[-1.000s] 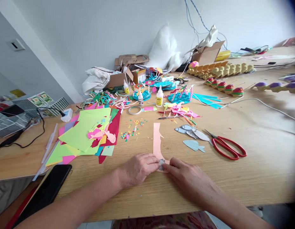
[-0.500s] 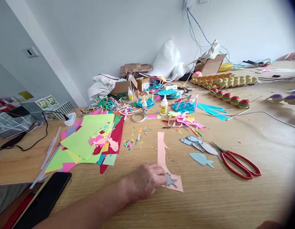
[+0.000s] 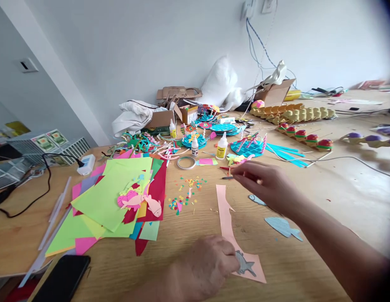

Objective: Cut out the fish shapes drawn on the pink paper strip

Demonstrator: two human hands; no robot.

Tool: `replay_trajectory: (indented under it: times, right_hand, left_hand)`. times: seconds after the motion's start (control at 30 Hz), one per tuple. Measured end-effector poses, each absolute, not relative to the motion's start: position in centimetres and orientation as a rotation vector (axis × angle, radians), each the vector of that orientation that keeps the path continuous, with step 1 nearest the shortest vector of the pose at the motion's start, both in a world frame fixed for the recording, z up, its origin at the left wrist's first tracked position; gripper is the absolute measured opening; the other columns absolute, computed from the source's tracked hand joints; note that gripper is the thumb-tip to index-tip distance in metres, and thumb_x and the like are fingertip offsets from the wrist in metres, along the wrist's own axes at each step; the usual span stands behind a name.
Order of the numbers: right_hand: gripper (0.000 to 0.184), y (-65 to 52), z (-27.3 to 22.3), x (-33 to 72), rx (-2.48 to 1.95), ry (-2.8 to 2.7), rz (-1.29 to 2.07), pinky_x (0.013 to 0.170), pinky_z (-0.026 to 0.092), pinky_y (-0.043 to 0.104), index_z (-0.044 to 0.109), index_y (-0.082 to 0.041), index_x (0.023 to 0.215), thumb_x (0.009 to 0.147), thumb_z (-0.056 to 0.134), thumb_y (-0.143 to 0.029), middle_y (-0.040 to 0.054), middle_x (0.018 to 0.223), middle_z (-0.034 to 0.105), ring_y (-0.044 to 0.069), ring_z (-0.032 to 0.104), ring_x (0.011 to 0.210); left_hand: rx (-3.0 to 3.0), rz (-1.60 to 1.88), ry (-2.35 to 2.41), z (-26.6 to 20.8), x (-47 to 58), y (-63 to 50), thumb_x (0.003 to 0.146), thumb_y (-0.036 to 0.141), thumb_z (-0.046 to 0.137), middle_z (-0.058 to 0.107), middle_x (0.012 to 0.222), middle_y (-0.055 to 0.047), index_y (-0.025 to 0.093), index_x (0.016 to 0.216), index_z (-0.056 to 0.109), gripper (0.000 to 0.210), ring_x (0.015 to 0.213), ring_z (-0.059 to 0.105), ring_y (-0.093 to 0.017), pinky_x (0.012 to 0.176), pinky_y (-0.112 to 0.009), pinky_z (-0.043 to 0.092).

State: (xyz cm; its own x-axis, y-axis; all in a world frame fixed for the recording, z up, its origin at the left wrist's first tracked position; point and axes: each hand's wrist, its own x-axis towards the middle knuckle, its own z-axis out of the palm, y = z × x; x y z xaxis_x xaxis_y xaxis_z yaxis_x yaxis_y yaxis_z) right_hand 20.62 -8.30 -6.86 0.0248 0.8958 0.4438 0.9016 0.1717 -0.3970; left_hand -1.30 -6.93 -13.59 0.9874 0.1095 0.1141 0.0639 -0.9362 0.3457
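My left hand (image 3: 210, 264), fingers bent together, presses a grey paper fish (image 3: 245, 263) onto a strip of pink paper (image 3: 226, 222). The fish's head is partly under the fingertips. Stretched out over the table, my right hand (image 3: 268, 182) has thumb and forefinger slightly apart beside a dark pencil (image 3: 227, 177) and a red pencil (image 3: 225, 168). Nothing shows between those fingers. A blue paper fish (image 3: 283, 227) lies below the right forearm, and another fish cutout (image 3: 256, 199) is partly hidden by that hand.
Coloured paper sheets (image 3: 103, 201) with pink fish cutouts (image 3: 154, 205) lie left, above a phone (image 3: 62, 277). Glue bottles (image 3: 221, 147), a tape roll (image 3: 186, 162) and confetti (image 3: 176, 203) sit mid-table. Egg-carton pieces (image 3: 308, 113) and blue strips (image 3: 286, 154) lie at the right.
My right hand has come in from the lower right to the pencils, and its arm now covers the red-handled scissors. My left hand stays on the grey fish; the view has shifted.
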Motion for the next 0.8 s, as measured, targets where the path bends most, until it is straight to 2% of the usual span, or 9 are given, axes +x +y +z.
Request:
replay_trajectory:
  times: [0.1,0.23,0.47,0.67,0.8]
  right_hand:
    - [0.025,-2.2,-8.9,22.3,-2.131,-1.913,-0.221,0.06,0.042,0.028,0.07,-0.016,0.086,0.089,0.045,-0.019,0.0082,0.085,0.069,0.021,0.062,0.075]
    - [0.026,-0.9,-12.5,24.1,-2.185,-1.999,-0.259,0.067,0.04,0.029,0.069,-0.018,0.091,0.087,0.044,-0.013,0.0106,0.095,0.068,0.023,0.058,0.089]
    - [0.023,-1.1,-13.6,24.8,-2.195,-2.102,-0.298,0.067,0.037,0.031,0.067,-0.016,0.081,0.082,0.048,-0.004,0.0114,0.088,0.065,0.025,0.053,0.086]
    - [0.023,-1.5,-13.2,24.5,-2.049,-2.085,-0.374,0.08,0.039,0.034,0.062,-0.016,0.1,0.091,0.041,-0.012,0.0122,0.106,0.061,0.025,0.051,0.096]
    - [0.021,-1.9,-13.2,24.0,-1.876,-1.925,-0.345,0.081,0.041,0.034,0.059,-0.016,0.095,0.093,0.039,-0.02,0.0133,0.099,0.063,0.024,0.054,0.093]
  left_hand:
    - [2.802,0.272,0.088,-14.6,-1.2,-6.6,0.091,0.023,0.045,0.065,0.094,0.0,0.021,0.1,0.06,0.017,0.09,0.058,-0.013,0.077,-0.022,0.043]
    - [2.856,0.3,0.029,-16.1,-0.8,-6.2,0.091,0.023,0.045,0.065,0.086,0.001,0.019,0.086,0.062,0.018,0.085,0.057,-0.012,0.073,-0.022,0.042]
    - [2.886,0.464,0.027,-18.0,-0.1,-6.2,0.088,0.027,0.052,0.065,0.077,0.004,0.02,0.076,0.061,0.017,0.075,0.057,-0.01,0.064,-0.022,0.041]
    - [2.844,0.545,-0.008,-19.1,0.0,-5.9,0.085,0.027,0.057,0.065,0.073,0.005,0.019,0.073,0.06,0.015,0.074,0.058,-0.009,0.063,-0.021,0.043]
    - [2.801,0.429,-0.018,-17.4,-0.6,-5.8,0.089,0.024,0.048,0.066,0.081,0.002,0.019,0.082,0.062,0.016,0.08,0.059,-0.011,0.071,-0.021,0.045]
